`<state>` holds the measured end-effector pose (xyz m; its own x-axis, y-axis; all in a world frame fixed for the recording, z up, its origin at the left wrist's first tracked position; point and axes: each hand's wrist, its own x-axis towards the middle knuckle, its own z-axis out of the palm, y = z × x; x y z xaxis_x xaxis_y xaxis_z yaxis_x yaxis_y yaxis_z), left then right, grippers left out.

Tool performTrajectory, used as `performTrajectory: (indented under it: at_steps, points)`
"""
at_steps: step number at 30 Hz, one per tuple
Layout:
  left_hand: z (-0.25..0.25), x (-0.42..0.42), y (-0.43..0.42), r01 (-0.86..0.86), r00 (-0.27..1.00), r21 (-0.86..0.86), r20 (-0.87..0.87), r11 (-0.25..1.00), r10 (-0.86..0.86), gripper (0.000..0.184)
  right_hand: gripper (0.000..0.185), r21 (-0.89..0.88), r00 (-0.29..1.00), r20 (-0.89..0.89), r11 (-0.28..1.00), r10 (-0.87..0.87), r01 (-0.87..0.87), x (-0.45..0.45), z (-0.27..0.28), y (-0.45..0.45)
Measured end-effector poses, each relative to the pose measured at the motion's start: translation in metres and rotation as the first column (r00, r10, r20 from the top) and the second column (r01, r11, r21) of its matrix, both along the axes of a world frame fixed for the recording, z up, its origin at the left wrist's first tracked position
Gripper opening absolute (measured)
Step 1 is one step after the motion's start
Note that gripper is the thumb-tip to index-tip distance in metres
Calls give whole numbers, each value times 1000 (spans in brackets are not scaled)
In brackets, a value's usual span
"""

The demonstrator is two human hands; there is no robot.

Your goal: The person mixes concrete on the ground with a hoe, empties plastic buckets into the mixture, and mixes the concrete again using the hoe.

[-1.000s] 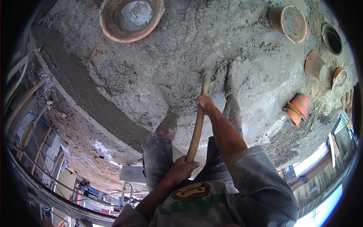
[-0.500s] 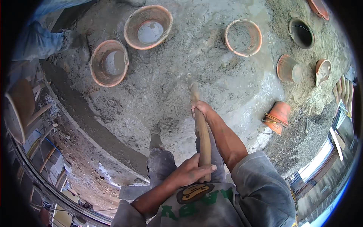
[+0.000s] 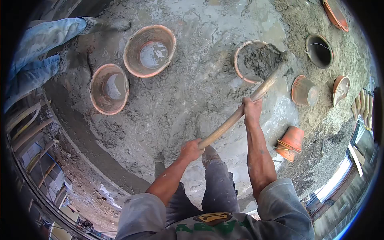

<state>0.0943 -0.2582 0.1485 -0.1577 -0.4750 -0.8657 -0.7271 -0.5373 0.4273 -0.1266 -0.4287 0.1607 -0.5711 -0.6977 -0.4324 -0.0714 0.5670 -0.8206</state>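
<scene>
Both of my hands grip the wooden handle of a hoe. My left hand is closed around its near end, in front of my legs. Farther up the handle, my right hand is wrapped around it. The hoe's head is mostly hidden by a heap of wet grey mortar, which lies over the right side of a bucket. I cannot tell whether the mortar rests on the blade or inside the bucket.
Two buckets with wet bottoms, one larger and one smaller, stand at left in the mortar. A co-worker's legs are beyond them. Several more buckets lie at right, including a dark one and an orange stack.
The hoe has swung from in front of me up and right to the bucket, now with mortar at its head. Both hands moved forward; the co-worker's legs came further into view.
</scene>
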Motion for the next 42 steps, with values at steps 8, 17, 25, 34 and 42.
performTrajectory:
  at_steps: [8, 17, 25, 34, 42]
  points:
    - [-71, 21, -45, -210, 962, -508, -259, 835, 85, 35, 34, -99, 981, 118, 985, 154, -142, 66, -9, -96]
    - [-42, 128, -108, -673, 494, 404, -379, 620, 783, 32, 14, -9, 868, 195, 885, 457, -465, 213, -172, -190]
    - [18, 225, 14, -622, 555, 474, -296, 623, 778, 34, 13, 361, 916, 247, 847, 316, -389, 292, -146, -42]
    - [69, 258, 124, -601, 633, 526, -146, 602, 760, 43, 8, 587, 911, 410, 757, 27, -287, 313, -127, 87]
    - [128, 248, 212, -656, 529, 665, 69, 356, 846, 37, 8, 739, 873, 453, 473, 178, -480, 330, -171, 232]
